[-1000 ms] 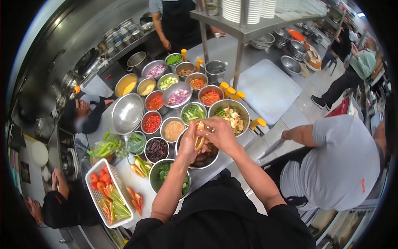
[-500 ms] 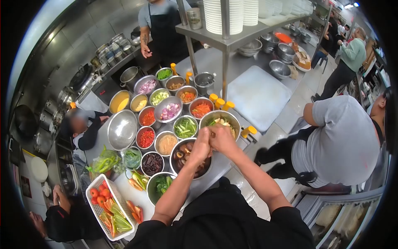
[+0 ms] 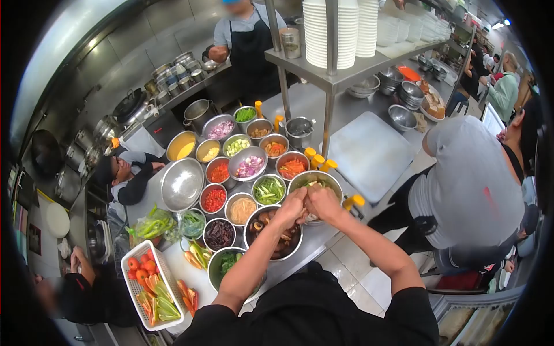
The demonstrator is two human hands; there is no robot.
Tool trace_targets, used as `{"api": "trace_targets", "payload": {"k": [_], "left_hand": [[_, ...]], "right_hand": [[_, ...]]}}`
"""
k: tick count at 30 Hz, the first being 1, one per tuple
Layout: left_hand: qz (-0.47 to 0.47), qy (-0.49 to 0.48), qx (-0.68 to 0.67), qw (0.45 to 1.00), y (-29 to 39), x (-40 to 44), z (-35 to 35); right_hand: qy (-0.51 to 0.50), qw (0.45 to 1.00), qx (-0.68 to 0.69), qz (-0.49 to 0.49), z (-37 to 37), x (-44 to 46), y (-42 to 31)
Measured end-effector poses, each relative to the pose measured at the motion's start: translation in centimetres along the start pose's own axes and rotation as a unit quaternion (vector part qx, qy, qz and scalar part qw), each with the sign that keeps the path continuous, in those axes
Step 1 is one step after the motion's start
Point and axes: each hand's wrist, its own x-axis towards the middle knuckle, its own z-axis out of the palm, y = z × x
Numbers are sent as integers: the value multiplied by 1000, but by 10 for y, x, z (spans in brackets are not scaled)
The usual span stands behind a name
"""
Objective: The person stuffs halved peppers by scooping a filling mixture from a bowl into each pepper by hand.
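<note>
Both hands meet over a metal pot (image 3: 336, 185) with pale and green cut vegetables in it. My left hand (image 3: 292, 209) is closed, fingers curled in toward the other hand. Close against it, my right hand (image 3: 322, 202) is closed too. Whatever lies between the fingers is hidden. Beneath my left wrist stands a bowl of brown mushrooms (image 3: 266, 218), partly covered by the forearm. Sliced green vegetables (image 3: 269, 191) fill a container just left of the hands. Beside my left forearm, leafy greens (image 3: 229, 261) sit in a metal pot.
Several metal containers of chopped vegetables crowd the counter, with a tilted steel bowl (image 3: 182, 184) at their left. A white basket (image 3: 128, 275) holds tomatoes and peppers. A shelf post (image 3: 327, 118) rises near a white cutting board (image 3: 372, 153). Co-workers stand around; one in grey (image 3: 467, 184) is at right.
The view has shifted, so the counter sits slightly farther right. My hands remain together at the pot, now a little apart at the knuckles. The person at right has turned and shifted.
</note>
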Motion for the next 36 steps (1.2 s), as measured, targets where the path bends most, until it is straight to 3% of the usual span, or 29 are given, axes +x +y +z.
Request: {"api": "trace_targets", "payload": {"k": [3,5,7,9,10,11,13,14,16,17,18,19,20,22,23,25,26,28,31,33,35,36], "left_hand": [[-67,-41,-43,996,4,-4,-6],[-59,-70,-28,995,3,-7,-12],[-67,-87,-34,993,8,-13,-15],[-78,-117,-56,988,9,-15,-20],[-88,-153,-77,981,5,-10,-27],[-87,-153,-77,981,4,-8,-30],[-61,-155,-144,976,3,-7,-32],[-62,-154,-143,976,1,-5,-34],[-36,-178,-178,967,1,-2,-38],[-36,-177,-178,967,-1,-2,-39],[-19,-155,-186,970,1,-4,-38],[-3,-135,-193,972,1,-5,-37],[-4,-136,-191,972,0,-3,-38],[33,-114,-203,972,-5,4,-40],[32,-116,-201,972,-7,7,-39],[50,-44,-165,984,-10,13,-35],[61,-39,-151,986,-12,15,-36],[68,-31,-145,987,-13,16,-32],[107,8,-96,990,-21,29,-22],[143,38,-53,988,-22,35,-17],[120,55,-72,989,-21,34,-12],[52,35,-39,997,-4,16,-8]], "right_hand": [[1,998,55,21,-15,2,0],[-37,988,143,32,-26,1,2],[-39,988,139,56,-28,0,8],[-106,965,205,124,-30,1,17],[-184,885,346,252,-40,4,18],[-183,885,346,251,-38,4,22],[-164,746,549,339,-30,2,31],[-164,745,550,339,-25,1,36],[-85,667,627,393,-21,2,41],[-86,667,627,393,-18,2,42],[-88,816,453,350,-14,0,43],[-84,919,254,289,-8,-4,44],[-81,919,254,290,2,-8,45],[52,992,58,99,19,-18,41],[54,992,57,100,23,-20,38],[195,973,63,104,15,-15,21],[195,973,63,104,10,-13,11],[98,943,255,190,1,-8,-8],[63,951,208,219,9,-3,-23],[92,966,137,198,8,-1,-27],[-8,901,295,318,-2,3,-29],[-7,902,294,317,-1,2,-27]]}}
